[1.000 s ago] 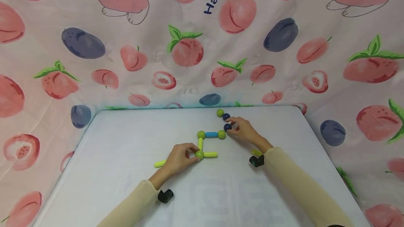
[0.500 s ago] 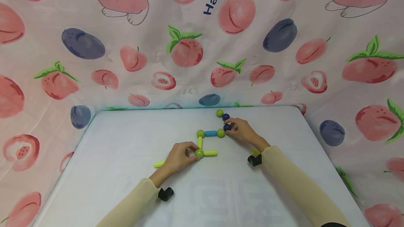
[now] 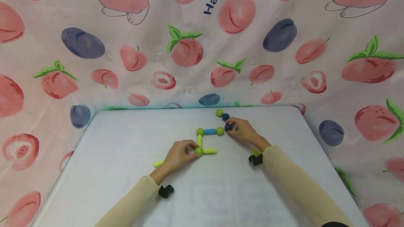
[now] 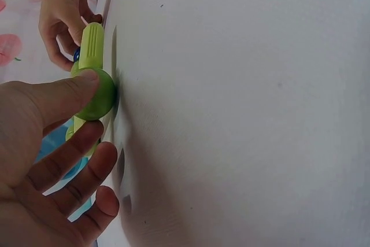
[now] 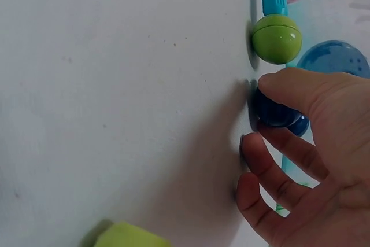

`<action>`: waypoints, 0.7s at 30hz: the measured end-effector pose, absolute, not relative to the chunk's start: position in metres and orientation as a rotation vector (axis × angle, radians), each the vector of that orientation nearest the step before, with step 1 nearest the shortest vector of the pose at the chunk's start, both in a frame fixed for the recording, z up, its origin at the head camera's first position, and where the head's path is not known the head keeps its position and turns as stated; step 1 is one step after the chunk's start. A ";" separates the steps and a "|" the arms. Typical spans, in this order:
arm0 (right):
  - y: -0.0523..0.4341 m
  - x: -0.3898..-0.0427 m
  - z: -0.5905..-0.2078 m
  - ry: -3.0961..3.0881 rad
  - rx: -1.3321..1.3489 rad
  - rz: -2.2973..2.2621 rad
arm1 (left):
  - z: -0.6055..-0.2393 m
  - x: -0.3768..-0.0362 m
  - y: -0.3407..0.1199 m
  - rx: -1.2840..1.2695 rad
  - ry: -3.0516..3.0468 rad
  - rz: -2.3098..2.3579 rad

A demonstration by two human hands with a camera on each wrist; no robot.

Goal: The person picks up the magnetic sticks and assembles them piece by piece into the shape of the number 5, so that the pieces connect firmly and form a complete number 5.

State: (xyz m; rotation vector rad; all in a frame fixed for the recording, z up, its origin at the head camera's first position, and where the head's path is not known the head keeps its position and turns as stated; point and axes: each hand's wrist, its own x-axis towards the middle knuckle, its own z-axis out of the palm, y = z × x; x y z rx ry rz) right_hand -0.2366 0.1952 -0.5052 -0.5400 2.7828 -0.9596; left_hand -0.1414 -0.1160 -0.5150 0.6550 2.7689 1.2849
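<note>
Little has moved since the earlier frames: the right hand [image 3: 244,131] has drawn its blue ball [image 3: 228,127] slightly nearer the far-right green ball [image 3: 220,131], and the left hand [image 3: 178,155] stays on the near green ball [image 3: 199,151].

Both hands work mid-tabletop [image 3: 110,157], well clear of every edge, with open white surface to the left, the right and toward the person. Printed cloth [image 3: 189,45] rises behind the far edge.

The left grip pinches the near green ball between thumb and fingertips; in the left wrist view the thumb [image 4: 63,93] lies across it. A yellow-green stick [image 3: 210,151] runs right from that ball and another [image 3: 200,140] runs away to the far-left green ball [image 3: 200,131], which a light blue stick [image 3: 210,131] links to the far-right green ball. The right grip pinches the dark, glossy blue ball just right of that green ball; whether the two touch cannot be told.

Farther off lie another blue ball [image 3: 225,117] and a green ball [image 3: 219,112], close together. A loose stick [image 3: 159,164] is partly hidden behind the left hand, and one by the right wrist [image 3: 255,152] is mostly covered.
</note>
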 end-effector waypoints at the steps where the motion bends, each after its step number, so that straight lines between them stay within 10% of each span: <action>1: 0.196 -0.237 -0.505 2.784 -0.546 -0.951 | -0.515 -0.142 -0.116 0.657 2.771 1.283; 21: 0.218 -0.217 -0.495 2.701 -0.537 -1.051 | -0.514 -0.158 -0.117 0.677 2.761 1.245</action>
